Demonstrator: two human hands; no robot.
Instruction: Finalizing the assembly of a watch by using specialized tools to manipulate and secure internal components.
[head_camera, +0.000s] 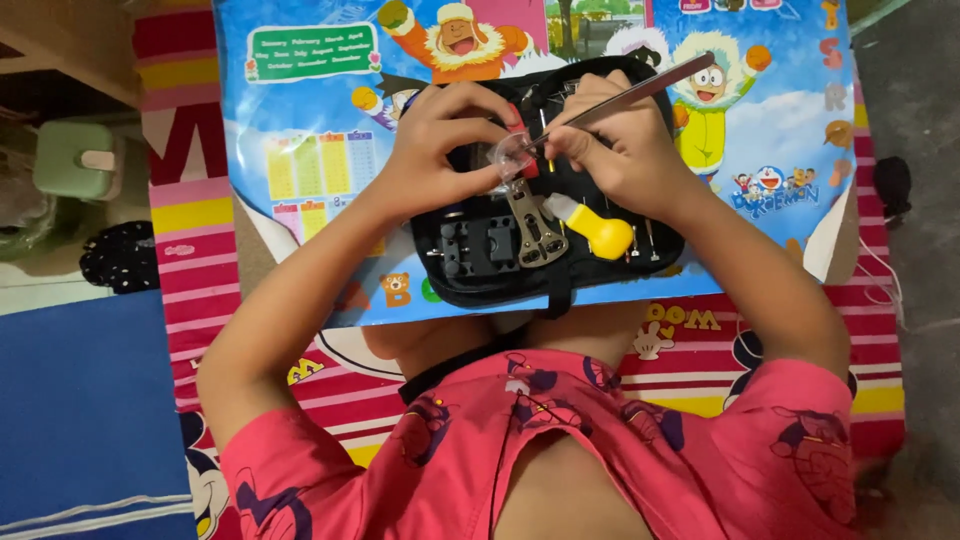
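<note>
Watch part: one small round clear-and-metal piece (510, 155), pinched in my left hand, above the upper middle of the tool case.
Left hand: (440, 140) curled closed, thumb and fingertips gripping the round piece from its left side; wrist comes in from lower left.
Right hand: (610, 140) closed around one pair of metal tweezers (620, 100); no other item in it that I can see.
Tweezers, long axis: runs from upper right down to lower left, tips meeting the round piece at its right edge; whether the tips actually grip anything is too small to tell.
Key relation: the piece lies just left of my right hand and directly against my left; both hands are at it, the left holding, the right bringing the tool in from the right.
Tool case: one black zip case (470, 250), open flat on the low table, under both hands.
Case contents counted: one yellow-handled knife-like tool (600, 235) at lower right, one metal adjustable wrench-type opener (535, 225) at centre, one black block holder (475, 245) at lower left; thin rods at the right edge, count unclear.
Table top: one cartoon-printed blue surface (300, 120).
Floor cover: one red striped mat (180, 270) beneath.
Stool: one pale green stool (75, 158), well apart at far left.
</note>
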